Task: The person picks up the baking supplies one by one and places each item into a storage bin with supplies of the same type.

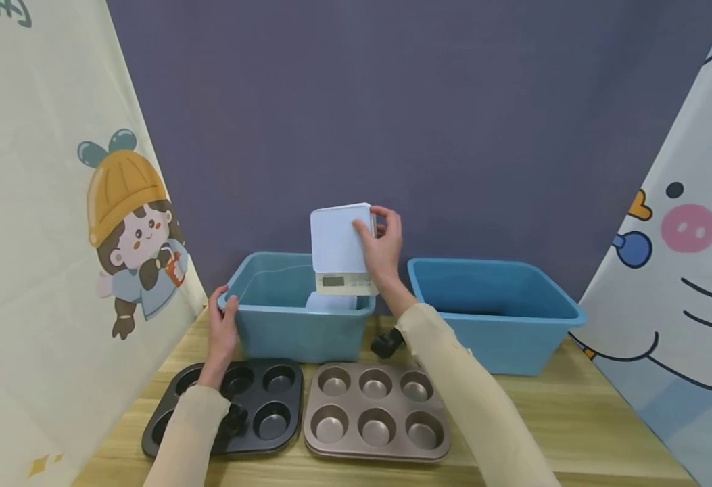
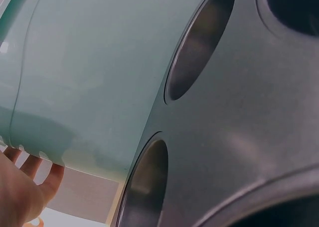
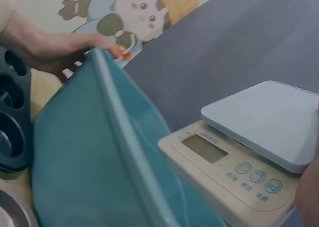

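My right hand (image 1: 383,249) grips a white kitchen scale (image 1: 339,238) by its right edge, above the left teal plastic bin (image 1: 295,335). The scale is tilted up in the head view. In the right wrist view, its small display and several buttons face up on the cream-coloured base (image 3: 234,179). At the bin's left front corner, my left hand (image 1: 222,328) holds the rim, thumb on the near side. Its fingers (image 2: 50,179) show against the bin wall in the left wrist view. A pale white object (image 1: 331,302), partly hidden, lies inside this bin.
A blue bin (image 1: 489,345) stands to the right. Nearer the front lie a black muffin tin (image 1: 252,396), partly under my left forearm, and a bronze muffin tin (image 1: 356,399). A dark curtain hangs behind the wooden table (image 1: 575,419); printed cloths flank both sides.
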`<state>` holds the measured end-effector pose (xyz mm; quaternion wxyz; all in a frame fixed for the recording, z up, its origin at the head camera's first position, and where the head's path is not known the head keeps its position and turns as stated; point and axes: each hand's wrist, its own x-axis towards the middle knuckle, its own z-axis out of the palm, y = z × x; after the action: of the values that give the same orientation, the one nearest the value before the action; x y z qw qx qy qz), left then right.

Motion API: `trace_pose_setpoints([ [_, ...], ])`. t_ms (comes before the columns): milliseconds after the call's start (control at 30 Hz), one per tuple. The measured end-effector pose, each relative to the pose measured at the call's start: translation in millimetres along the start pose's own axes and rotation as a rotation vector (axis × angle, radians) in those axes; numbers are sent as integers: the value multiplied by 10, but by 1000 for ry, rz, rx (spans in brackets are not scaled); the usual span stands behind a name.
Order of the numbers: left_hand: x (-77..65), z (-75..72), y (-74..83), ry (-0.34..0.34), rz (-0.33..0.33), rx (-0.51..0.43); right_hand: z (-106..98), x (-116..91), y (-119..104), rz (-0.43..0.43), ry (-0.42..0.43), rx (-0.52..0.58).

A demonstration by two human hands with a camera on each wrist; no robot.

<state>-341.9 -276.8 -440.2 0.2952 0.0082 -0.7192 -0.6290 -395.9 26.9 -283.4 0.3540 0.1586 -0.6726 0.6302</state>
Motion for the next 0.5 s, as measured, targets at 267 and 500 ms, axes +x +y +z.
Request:
trace_pose_setpoints([
  [267,-45,26,104,4,-15,0,122,-171,165,-15,-45,-39],
  [500,-11,40,-4,17,4,6,161,-214,174,21,-126,-34],
])
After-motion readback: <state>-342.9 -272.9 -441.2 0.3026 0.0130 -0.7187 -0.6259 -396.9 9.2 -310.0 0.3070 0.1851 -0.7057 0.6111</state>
